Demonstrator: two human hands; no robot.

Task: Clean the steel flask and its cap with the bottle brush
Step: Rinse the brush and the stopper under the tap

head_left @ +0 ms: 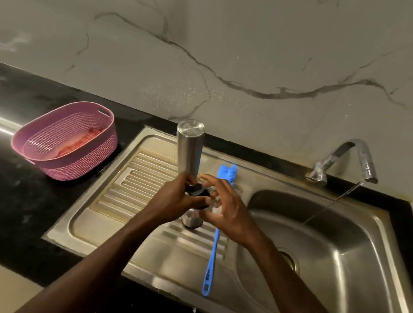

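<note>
Both forearms reach in from six o'clock. Her left hand (173, 198) grips the black cap (197, 192); the right hand (226, 211) curls its fingers around foam beside it. Behind them the steel flask (189, 148) stands inverted on the drainboard (114, 198). At three o'clock of the hands lies the blue bottle brush (212, 254), partly hidden, then the running tap (347, 161). A pink basket (64, 141) sits at ten o'clock.
</note>
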